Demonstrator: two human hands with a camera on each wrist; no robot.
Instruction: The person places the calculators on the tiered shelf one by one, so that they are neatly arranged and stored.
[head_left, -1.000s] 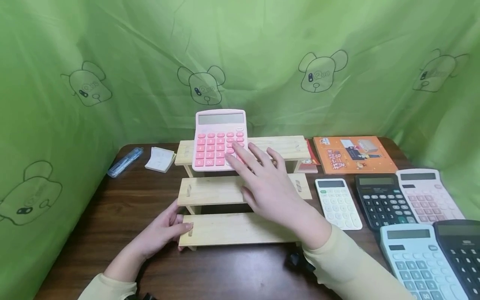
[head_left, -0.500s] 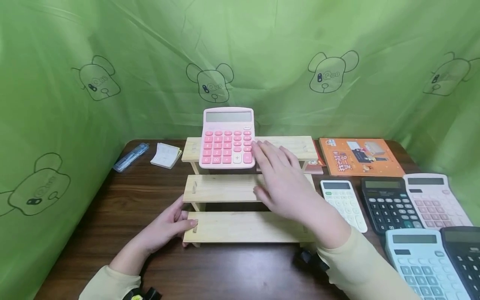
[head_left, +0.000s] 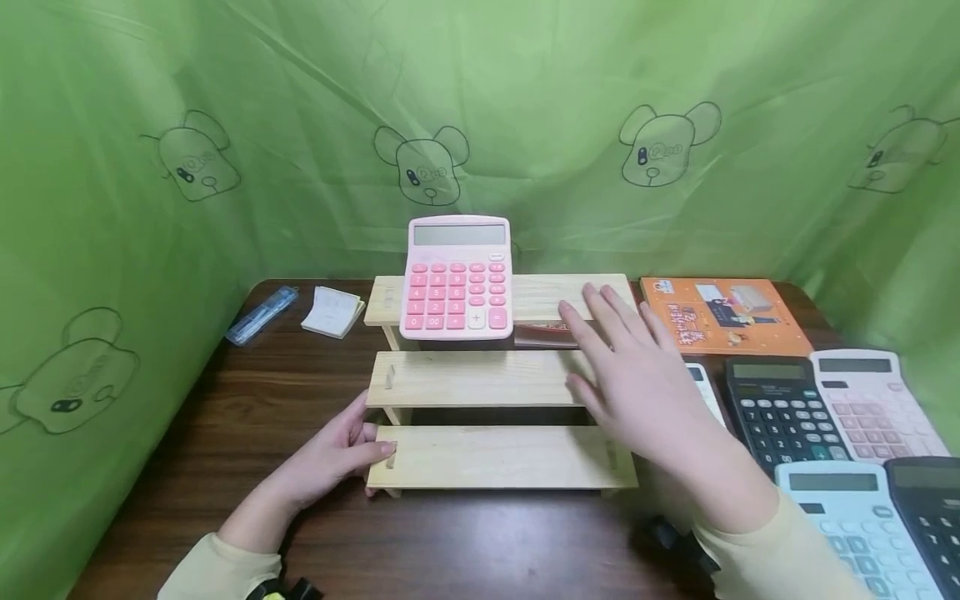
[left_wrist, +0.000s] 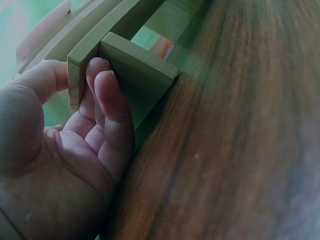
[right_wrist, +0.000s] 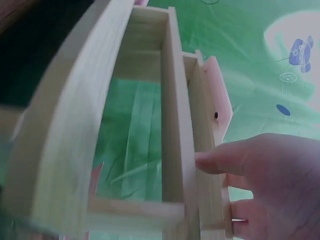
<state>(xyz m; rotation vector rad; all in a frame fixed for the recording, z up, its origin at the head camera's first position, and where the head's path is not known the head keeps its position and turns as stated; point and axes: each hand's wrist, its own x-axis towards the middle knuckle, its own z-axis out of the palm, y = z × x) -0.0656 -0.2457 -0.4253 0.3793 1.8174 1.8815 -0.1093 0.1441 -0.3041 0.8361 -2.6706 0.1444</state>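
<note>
A three-step wooden display rack (head_left: pixel 495 457) stands on the dark table. My left hand (head_left: pixel 330 457) grips the left end of its lowest step. In the left wrist view, the thumb lies over the board (left_wrist: pixel 89 52) and the curled fingers (left_wrist: pixel 111 95) reach underneath, beside the rack's leg. On the top step, toward its left, a pink calculator (head_left: pixel 457 283) lies with its screen at the back. My right hand (head_left: pixel 645 379), fingers spread and holding nothing, is over the right end of the upper steps. Its thumb overlaps the middle step (right_wrist: pixel 175 115) in the right wrist view.
Right of the rack lie a white calculator (head_left: pixel 705 392), partly behind my right hand, a black one (head_left: pixel 783 408), a pale pink one (head_left: pixel 870 400) and a light blue one (head_left: pixel 840 500). An orange book (head_left: pixel 723 317) lies behind them. Paper notes (head_left: pixel 332 312) and a blue packet (head_left: pixel 262 315) sit back left.
My right hand has left the pink calculator's right edge and moved right, toward the rack's right end. The left hand keeps its grip. The head view has shifted slightly.
</note>
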